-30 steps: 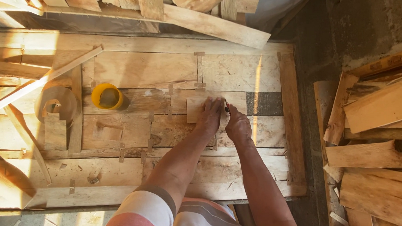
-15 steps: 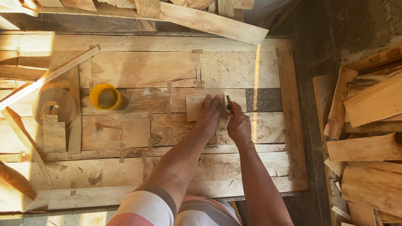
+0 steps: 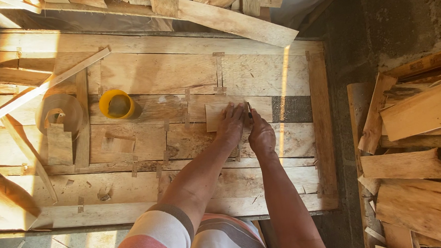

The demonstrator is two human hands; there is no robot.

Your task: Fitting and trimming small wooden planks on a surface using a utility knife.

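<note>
In the head view, the person leaned over a rough plank counter [image 3: 278, 70] patched together from boards and thin strips. The left hand [image 3: 230, 126] lay flat, fingers spread, pressing down a small pale wood piece [image 3: 214, 117] that sat near the middle of the counter. The right hand [image 3: 261, 137] was curled just beside it, pinching a thin dark tool [image 3: 249, 110], probably a pencil or marker, with its tip at the right edge of the wood piece.

Compared with a second before, little had shifted: both hands had stayed in the same spot and the wood piece had not moved. The clearest change was that the dark tool came into sight above the right hand's knuckles half a second earlier and remained upright there. I judged this as marking or scoring along the edge of the piece, under way rather than finished, since the left hand was still pinning the piece down.

To the left, well apart from the hands, a yellow cup [image 3: 117, 104] stood on the counter, and further left a roll of thin veneer [image 3: 59, 115] rested beside an upright small block [image 3: 59, 142]. A long slat [image 3: 42, 88] lay diagonally across the left end. On the right, past a dark gap of floor, a stack of split timber [image 3: 413, 149] lay piled. None of these had changed.
</note>
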